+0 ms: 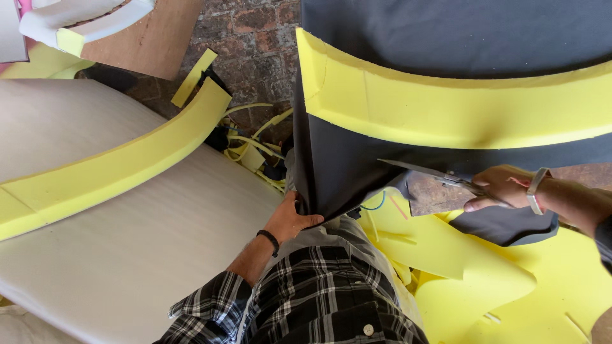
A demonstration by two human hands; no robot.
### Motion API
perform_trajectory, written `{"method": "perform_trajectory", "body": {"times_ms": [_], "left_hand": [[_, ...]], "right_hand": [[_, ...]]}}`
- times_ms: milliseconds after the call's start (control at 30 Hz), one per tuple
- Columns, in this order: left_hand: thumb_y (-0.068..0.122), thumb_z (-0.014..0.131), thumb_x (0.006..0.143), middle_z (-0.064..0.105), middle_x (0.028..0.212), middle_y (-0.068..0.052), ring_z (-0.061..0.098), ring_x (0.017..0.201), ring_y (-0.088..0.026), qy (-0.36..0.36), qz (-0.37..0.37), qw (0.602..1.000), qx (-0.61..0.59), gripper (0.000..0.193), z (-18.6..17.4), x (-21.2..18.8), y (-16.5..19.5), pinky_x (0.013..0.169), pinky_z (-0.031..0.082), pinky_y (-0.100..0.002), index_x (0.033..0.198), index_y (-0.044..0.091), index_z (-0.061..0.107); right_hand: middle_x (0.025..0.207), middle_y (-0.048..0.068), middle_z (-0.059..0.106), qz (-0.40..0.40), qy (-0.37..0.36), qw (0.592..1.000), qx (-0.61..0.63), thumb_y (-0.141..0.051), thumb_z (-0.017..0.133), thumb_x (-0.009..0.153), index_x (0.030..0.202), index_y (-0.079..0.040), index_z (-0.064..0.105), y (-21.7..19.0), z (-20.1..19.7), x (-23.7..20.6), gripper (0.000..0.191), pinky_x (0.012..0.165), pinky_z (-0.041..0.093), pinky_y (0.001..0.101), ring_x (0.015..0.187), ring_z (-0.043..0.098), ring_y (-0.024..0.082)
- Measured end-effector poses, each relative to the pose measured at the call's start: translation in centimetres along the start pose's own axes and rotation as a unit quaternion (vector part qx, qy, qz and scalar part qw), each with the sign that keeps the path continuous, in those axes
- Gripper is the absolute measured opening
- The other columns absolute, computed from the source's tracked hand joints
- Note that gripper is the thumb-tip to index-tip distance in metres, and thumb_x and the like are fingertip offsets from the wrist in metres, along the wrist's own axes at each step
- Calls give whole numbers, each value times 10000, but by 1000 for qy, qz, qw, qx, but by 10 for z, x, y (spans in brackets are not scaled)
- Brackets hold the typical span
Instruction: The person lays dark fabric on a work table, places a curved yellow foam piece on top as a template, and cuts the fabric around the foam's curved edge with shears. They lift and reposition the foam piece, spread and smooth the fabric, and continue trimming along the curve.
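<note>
My left hand [292,220] pinches the lower edge of a dark grey fabric sheet [347,169] and pulls it down toward my body. My right hand [500,186] grips a pair of metal scissors [421,171]; their blades point left along the fabric's cut edge. A thick curved strip of yellow foam [446,108] lies across the fabric above both hands. A black band sits on my left wrist and a pale one on my right.
A second curved yellow foam strip [108,169] lies on a white padded surface [140,255] at left. Yellow foam offcuts [510,280] cover the floor at lower right, thin foam trimmings [255,143] lie on the brick floor [255,38].
</note>
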State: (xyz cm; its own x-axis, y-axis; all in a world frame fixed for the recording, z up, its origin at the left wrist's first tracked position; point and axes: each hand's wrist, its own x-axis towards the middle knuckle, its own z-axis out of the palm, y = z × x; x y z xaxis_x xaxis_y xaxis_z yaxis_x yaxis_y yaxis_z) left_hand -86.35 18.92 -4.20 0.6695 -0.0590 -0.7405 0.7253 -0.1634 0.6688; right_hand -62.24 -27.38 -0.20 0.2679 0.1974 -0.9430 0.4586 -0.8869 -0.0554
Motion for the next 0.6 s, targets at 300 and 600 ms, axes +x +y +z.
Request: {"method": "perform_trajectory", "body": {"times_ms": [300, 600], "left_hand": [[516, 874, 633, 537, 1432, -284, 590, 1278, -402, -20, -28, 997, 70, 1177, -8, 4, 10, 1025, 538, -510, 1492, -28, 282], [452, 957, 740, 538, 1480, -267, 563, 1299, -391, -46, 80, 994, 53, 1175, -18, 1, -7, 966, 522, -450, 1550, -26, 253]], "right_hand": [[888, 85, 750, -7, 3, 992, 124, -622, 748, 793, 998, -136, 703, -47, -13, 2, 529, 830, 546, 409, 883, 697, 224], [1036, 100, 746, 10, 12, 981, 192, -557, 804, 799, 1124, -127, 731, -96, -31, 7, 544, 844, 537, 420, 971, 654, 241]]}}
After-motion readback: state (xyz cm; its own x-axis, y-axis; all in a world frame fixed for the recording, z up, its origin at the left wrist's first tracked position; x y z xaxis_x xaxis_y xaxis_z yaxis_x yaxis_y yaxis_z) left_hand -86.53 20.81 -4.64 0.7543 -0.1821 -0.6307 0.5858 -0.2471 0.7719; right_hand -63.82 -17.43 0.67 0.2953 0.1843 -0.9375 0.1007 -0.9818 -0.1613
